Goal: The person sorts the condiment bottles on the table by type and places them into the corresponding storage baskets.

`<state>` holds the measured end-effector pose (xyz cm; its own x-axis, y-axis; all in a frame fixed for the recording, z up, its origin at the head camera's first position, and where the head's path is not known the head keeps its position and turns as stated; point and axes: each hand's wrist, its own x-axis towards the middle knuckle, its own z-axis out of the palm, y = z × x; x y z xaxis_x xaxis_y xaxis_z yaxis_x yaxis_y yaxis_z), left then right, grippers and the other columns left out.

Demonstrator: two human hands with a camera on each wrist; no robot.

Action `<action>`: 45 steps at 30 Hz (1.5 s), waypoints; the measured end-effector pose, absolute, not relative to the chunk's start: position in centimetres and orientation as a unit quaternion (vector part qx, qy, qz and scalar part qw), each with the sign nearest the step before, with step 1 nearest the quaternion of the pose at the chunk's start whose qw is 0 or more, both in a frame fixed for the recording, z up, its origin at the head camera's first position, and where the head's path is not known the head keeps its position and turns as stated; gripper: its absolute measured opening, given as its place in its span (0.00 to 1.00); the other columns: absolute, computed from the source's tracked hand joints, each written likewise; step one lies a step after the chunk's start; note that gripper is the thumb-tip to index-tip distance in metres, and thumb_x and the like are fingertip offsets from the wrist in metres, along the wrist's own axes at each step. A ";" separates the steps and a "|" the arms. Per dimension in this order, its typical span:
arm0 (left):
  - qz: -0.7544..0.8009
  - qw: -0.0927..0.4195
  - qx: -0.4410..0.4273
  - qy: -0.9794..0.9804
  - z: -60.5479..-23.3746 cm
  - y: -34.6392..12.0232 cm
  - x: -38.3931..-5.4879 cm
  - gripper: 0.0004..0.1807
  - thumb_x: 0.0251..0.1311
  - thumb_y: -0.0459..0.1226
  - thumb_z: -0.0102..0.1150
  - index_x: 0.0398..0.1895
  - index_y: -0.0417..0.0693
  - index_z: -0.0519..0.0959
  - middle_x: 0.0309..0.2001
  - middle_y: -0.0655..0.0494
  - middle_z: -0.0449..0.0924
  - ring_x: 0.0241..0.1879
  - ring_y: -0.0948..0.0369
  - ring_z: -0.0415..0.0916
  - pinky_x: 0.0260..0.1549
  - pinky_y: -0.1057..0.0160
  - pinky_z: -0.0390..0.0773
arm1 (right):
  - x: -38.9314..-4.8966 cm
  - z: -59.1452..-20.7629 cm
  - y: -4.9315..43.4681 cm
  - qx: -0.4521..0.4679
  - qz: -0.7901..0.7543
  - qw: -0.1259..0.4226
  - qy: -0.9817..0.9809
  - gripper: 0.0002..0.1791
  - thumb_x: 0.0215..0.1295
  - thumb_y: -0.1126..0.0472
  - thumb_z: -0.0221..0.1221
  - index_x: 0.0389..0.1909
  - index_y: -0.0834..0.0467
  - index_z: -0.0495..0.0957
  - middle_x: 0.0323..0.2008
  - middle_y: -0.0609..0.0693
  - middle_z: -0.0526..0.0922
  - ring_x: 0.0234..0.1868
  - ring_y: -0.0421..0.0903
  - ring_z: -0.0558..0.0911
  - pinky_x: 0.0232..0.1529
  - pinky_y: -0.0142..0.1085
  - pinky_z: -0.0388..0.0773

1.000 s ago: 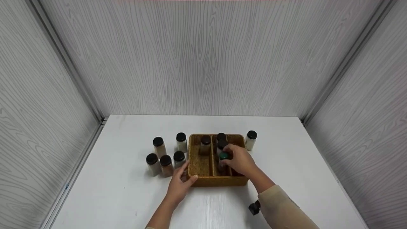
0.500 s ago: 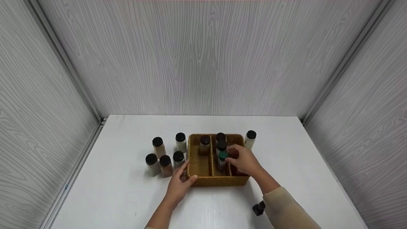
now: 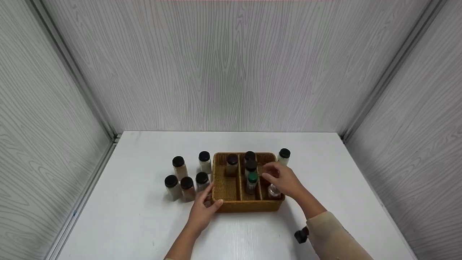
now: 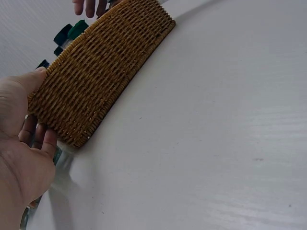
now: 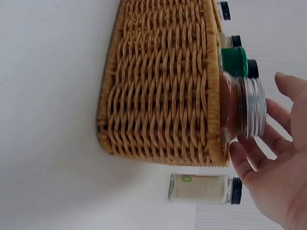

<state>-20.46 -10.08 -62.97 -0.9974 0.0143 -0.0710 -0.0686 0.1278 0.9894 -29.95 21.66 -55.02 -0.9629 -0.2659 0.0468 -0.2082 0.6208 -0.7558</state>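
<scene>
Right hand: the right hand (image 3: 285,180) hovers over the right compartment of the basket (image 3: 234,206), fingers loosely spread and gripping nothing; in the right wrist view its fingertips (image 5: 240,152) lie just beside the metal neck of a clear jar (image 5: 244,112), and I cannot tell whether they touch it.
Clear jar: it stands upright in the right compartment, near the basket's near wall, just under the right hand (image 5: 283,163); it has no cap and holds something reddish-brown.
Left hand: the left hand (image 3: 204,209) grips the basket's near left corner, thumb on the front wall and fingers curled round the left side; the left wrist view shows the left hand (image 4: 24,148) wrapped on the wicker edge (image 4: 96,81).
Green-capped jar: a jar with a green cap (image 3: 252,182) stands in the middle compartment, just left of the right hand, with two black-capped jars (image 3: 250,165) behind it.
Left compartment: one black-capped jar (image 3: 232,164) stands at its far end.
Loose jars, left: five black-capped jars (image 3: 187,187) stand on the white table (image 3: 144,224) just left of the basket, close to the left hand's fingers.
Loose jar, right: one black-capped jar (image 3: 284,157) stands by the basket's far right corner, beyond the right hand.
</scene>
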 end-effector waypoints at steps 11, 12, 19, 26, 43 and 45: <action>0.650 0.032 -0.022 0.759 -63.1 -10.2 -20.7 0.43 0.72 0.48 0.72 0.86 0.60 0.63 0.79 0.35 0.61 0.76 0.38 0.68 0.76 0.39 0.73 | -31.5 -55.3 24.1 -0.147 -0.417 -0.005 0.897 0.25 0.76 0.58 0.69 0.69 0.60 0.78 0.64 0.60 0.81 0.67 0.62 0.80 0.68 0.61 0.80; 0.648 0.034 -0.022 0.760 -63.1 -10.3 -20.7 0.43 0.72 0.47 0.71 0.86 0.60 0.63 0.80 0.36 0.60 0.76 0.39 0.68 0.76 0.39 0.73 | -31.7 -55.4 24.4 -0.142 -0.416 -0.009 0.898 0.25 0.76 0.59 0.69 0.69 0.60 0.78 0.64 0.61 0.81 0.67 0.62 0.80 0.67 0.61 0.80; 0.642 0.038 -0.025 0.765 -63.0 -10.4 -20.8 0.42 0.73 0.46 0.70 0.87 0.62 0.62 0.81 0.38 0.59 0.77 0.39 0.67 0.78 0.38 0.70 | -33.1 -56.3 26.8 -0.126 -0.402 -0.033 0.906 0.25 0.74 0.61 0.70 0.68 0.62 0.79 0.63 0.64 0.80 0.65 0.66 0.80 0.65 0.62 0.81; 0.647 0.038 -0.024 0.761 -63.2 -10.5 -20.8 0.42 0.73 0.45 0.71 0.87 0.60 0.62 0.81 0.37 0.59 0.77 0.39 0.67 0.78 0.39 0.71 | -34.4 -57.0 28.7 -0.089 -0.406 -0.026 0.909 0.26 0.75 0.61 0.69 0.69 0.64 0.77 0.64 0.67 0.79 0.66 0.68 0.80 0.69 0.61 0.80; 0.652 0.045 -0.029 0.757 -63.3 -10.4 -20.8 0.43 0.73 0.44 0.71 0.86 0.61 0.63 0.81 0.37 0.61 0.76 0.40 0.68 0.78 0.39 0.70 | -37.4 -55.7 30.4 -0.049 -0.413 0.039 0.909 0.37 0.79 0.52 0.65 0.82 0.58 0.64 0.77 0.69 0.66 0.77 0.72 0.70 0.72 0.63 0.77; 0.657 0.048 -0.029 0.752 -63.2 -10.3 -20.8 0.43 0.72 0.45 0.71 0.87 0.61 0.62 0.82 0.37 0.59 0.77 0.39 0.66 0.79 0.38 0.69 | -37.6 -55.8 30.0 -0.055 -0.420 0.043 0.905 0.39 0.79 0.53 0.65 0.83 0.58 0.62 0.79 0.70 0.62 0.79 0.73 0.67 0.74 0.64 0.75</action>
<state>-20.77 -10.29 -63.20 -0.9936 0.0193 -0.1111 -0.1074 0.1362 0.9848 -37.57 30.01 -55.80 -0.9903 -0.1353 -0.0317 -0.0632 0.6415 -0.7645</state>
